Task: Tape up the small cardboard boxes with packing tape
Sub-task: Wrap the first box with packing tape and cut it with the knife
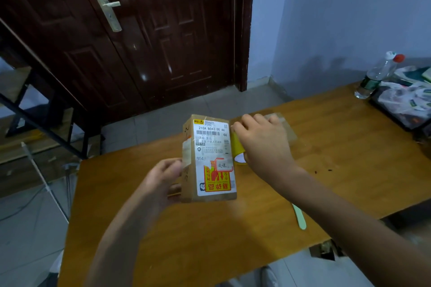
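Note:
A small cardboard box [211,158] with a white shipping label and a red-and-yellow sticker stands on the wooden table [338,170]. My left hand [163,179] grips its left side, thumb on the taped edge. My right hand [263,142] holds a yellow roll of packing tape [238,149] against the box's right side; the hand hides most of the roll. Behind my right hand lies a second flat cardboard box [286,128], partly hidden.
A pale green stick-shaped tool [299,216] lies on the table near my right forearm. A plastic water bottle [375,77] and a black tray of wrapped items [405,102] stand at the far right. A dark door [140,30] and metal shelving [35,112] are beyond the table.

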